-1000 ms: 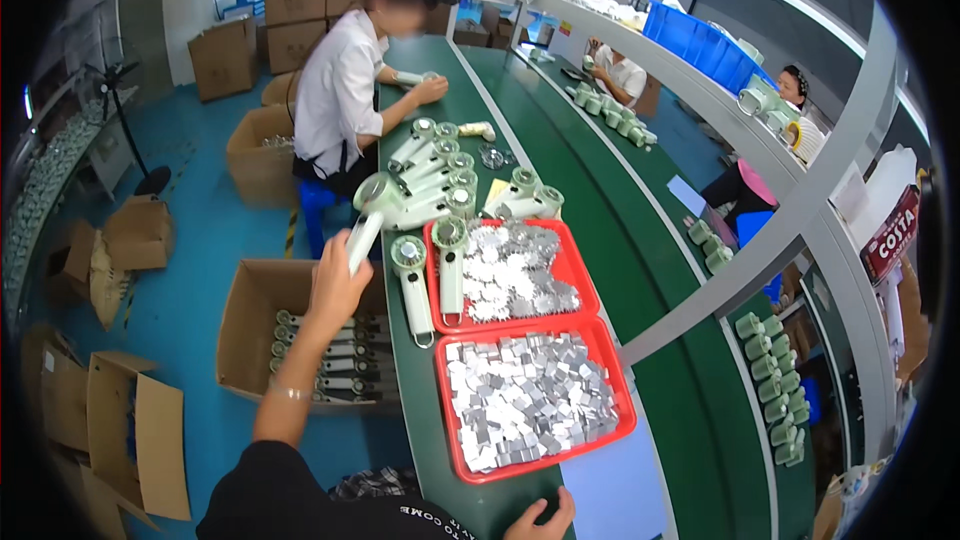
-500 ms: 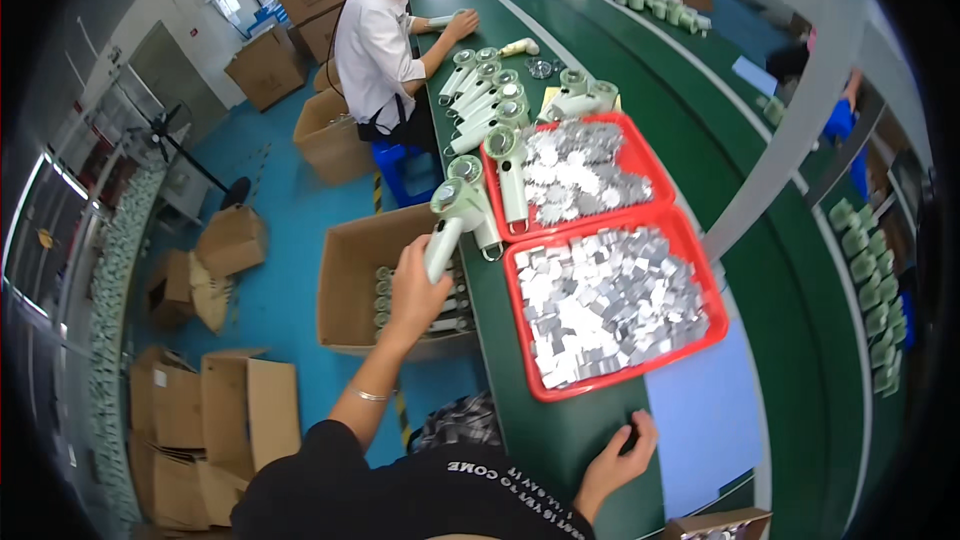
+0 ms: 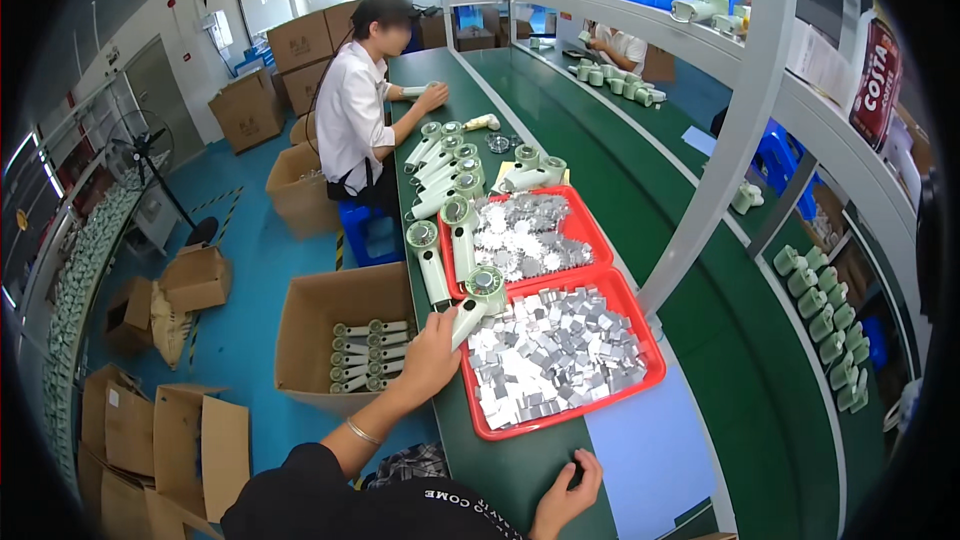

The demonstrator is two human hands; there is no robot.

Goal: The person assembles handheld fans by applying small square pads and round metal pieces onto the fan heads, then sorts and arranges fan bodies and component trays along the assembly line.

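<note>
Green bench, pale device's handle inside wrapped left fingers, empty right fingers curled

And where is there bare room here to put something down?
The blue sheet, beside the lower red tray and right hand, looks bare. So does the green belt between the metal post and the row of green parts. Crowded: both trays, holding metal pieces, and the table behind them, where round-headed tools lie close together.
</note>
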